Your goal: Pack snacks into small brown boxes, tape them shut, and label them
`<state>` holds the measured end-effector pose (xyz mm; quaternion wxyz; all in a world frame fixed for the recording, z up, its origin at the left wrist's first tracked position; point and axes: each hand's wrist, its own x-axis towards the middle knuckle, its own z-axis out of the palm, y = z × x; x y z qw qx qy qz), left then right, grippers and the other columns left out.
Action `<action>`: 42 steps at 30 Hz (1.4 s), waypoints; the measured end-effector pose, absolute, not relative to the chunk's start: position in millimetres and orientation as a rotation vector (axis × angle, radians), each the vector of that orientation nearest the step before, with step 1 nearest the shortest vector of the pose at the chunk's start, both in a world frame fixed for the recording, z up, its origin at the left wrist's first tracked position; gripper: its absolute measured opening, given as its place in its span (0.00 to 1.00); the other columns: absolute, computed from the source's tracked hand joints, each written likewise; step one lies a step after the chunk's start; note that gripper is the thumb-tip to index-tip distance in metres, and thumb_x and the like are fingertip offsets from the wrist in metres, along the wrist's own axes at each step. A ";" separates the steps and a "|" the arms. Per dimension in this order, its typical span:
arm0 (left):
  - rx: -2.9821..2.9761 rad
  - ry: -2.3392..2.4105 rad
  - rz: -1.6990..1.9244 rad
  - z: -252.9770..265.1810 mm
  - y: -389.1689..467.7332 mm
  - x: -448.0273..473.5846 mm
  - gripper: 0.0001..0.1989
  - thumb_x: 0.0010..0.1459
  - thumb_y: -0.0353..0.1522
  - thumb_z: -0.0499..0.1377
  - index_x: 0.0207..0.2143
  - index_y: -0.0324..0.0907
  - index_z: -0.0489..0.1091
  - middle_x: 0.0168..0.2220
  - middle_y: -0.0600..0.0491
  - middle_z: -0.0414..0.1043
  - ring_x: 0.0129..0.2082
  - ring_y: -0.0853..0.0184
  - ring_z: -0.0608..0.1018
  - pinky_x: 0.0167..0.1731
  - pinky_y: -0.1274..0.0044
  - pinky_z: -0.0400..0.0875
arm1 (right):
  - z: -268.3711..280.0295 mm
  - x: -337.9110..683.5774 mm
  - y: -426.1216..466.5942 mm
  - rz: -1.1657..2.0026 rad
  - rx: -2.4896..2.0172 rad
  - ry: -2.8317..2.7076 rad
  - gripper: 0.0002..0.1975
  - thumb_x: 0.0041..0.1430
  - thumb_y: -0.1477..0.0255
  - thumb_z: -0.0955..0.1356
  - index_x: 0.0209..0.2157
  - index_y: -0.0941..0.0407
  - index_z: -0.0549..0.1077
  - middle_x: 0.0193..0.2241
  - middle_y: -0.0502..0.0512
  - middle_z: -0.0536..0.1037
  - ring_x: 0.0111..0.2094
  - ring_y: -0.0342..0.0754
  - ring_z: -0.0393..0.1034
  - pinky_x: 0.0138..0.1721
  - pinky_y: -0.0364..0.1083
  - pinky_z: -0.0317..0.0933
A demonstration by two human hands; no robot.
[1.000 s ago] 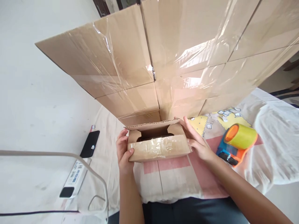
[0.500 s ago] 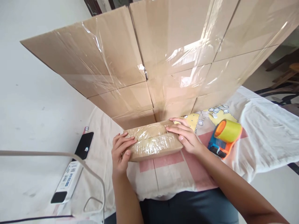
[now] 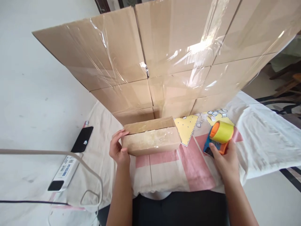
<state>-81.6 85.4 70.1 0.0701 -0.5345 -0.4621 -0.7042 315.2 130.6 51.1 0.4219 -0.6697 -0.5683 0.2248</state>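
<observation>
In the head view, fingers of the left hand (image 3: 118,150) clasp the box's (image 3: 152,140) left end, thumb on its front; those of the right hand (image 3: 228,161) are closed round the tape dispenser (image 3: 220,134). The box sits back from the surface's (image 3: 164,179) near edge, a cardboard panel (image 3: 178,40) behind it. The dispenser is nearer the right edge.

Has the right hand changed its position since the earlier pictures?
Yes. Judged against the printed cloth, the right hand has moved rightward, from the right end of the small box to the tape dispenser.
</observation>
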 end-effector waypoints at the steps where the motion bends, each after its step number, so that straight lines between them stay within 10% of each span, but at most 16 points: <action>1: -1.646 -1.368 -2.052 69.6 85.4 -83.0 0.29 0.59 0.57 0.59 0.51 0.46 0.73 0.41 0.47 0.79 0.51 0.50 0.78 0.55 0.54 0.70 | 48.4 313.3 132.3 0.614 -1.731 -1.422 0.29 0.60 0.52 0.69 0.57 0.53 0.70 0.45 0.62 0.80 0.45 0.62 0.77 0.42 0.55 0.72; 5: -1.902 -1.377 -1.706 71.3 84.3 -90.2 0.30 0.54 0.57 0.65 0.51 0.47 0.76 0.48 0.44 0.75 0.53 0.49 0.74 0.56 0.53 0.68 | 58.0 302.1 145.7 0.677 -1.759 -1.466 0.23 0.57 0.50 0.71 0.41 0.56 0.78 0.38 0.61 0.83 0.40 0.61 0.78 0.40 0.54 0.70; 13: -1.708 -1.562 -1.516 72.2 86.5 -88.5 0.20 0.54 0.50 0.68 0.41 0.45 0.80 0.64 0.41 0.57 0.64 0.44 0.60 0.56 0.57 0.63 | 89.9 297.9 179.2 0.805 -1.326 -1.475 0.22 0.61 0.52 0.70 0.44 0.56 0.80 0.41 0.60 0.84 0.42 0.58 0.79 0.41 0.53 0.74; 18: -1.284 -1.575 -1.408 58.4 80.0 -58.0 0.17 0.52 0.46 0.68 0.34 0.43 0.72 0.51 0.42 0.64 0.53 0.51 0.69 0.49 0.61 0.68 | 91.8 285.8 201.4 0.812 -0.900 -1.346 0.20 0.59 0.51 0.72 0.40 0.53 0.79 0.37 0.56 0.84 0.38 0.55 0.80 0.38 0.51 0.74; 22: -2.172 -1.119 -1.384 59.0 73.0 17.1 0.07 0.60 0.33 0.63 0.41 0.52 0.71 0.39 0.53 0.71 0.38 0.63 0.76 0.42 0.68 0.69 | 73.0 265.5 199.9 0.874 -0.792 -1.255 0.19 0.62 0.49 0.69 0.39 0.51 0.78 0.33 0.54 0.82 0.36 0.54 0.79 0.34 0.50 0.73; 26: -2.578 -1.644 -1.981 61.6 90.8 102.2 0.23 0.63 0.42 0.63 0.58 0.47 0.66 0.53 0.44 0.67 0.54 0.58 0.74 0.51 0.66 0.72 | 58.6 260.3 188.5 0.952 -0.785 -1.330 0.25 0.63 0.45 0.64 0.37 0.53 0.78 0.30 0.56 0.80 0.33 0.54 0.77 0.31 0.50 0.71; 32: -2.455 -2.062 -2.234 53.2 133.9 139.9 0.11 0.62 0.41 0.65 0.30 0.44 0.78 0.44 0.49 0.64 0.52 0.59 0.71 0.56 0.67 0.65 | 59.4 270.8 195.2 0.836 -0.916 -1.366 0.31 0.68 0.44 0.57 0.30 0.53 0.75 0.22 0.53 0.73 0.23 0.48 0.66 0.25 0.47 0.63; 42: -2.444 -1.851 -2.415 91.1 132.6 120.2 0.08 0.65 0.37 0.63 0.38 0.48 0.83 0.34 0.53 0.62 0.38 0.67 0.70 0.41 0.73 0.67 | 44.8 280.0 205.9 0.447 -0.859 -1.742 0.31 0.69 0.46 0.55 0.19 0.51 0.60 0.16 0.52 0.62 0.19 0.47 0.56 0.23 0.50 0.55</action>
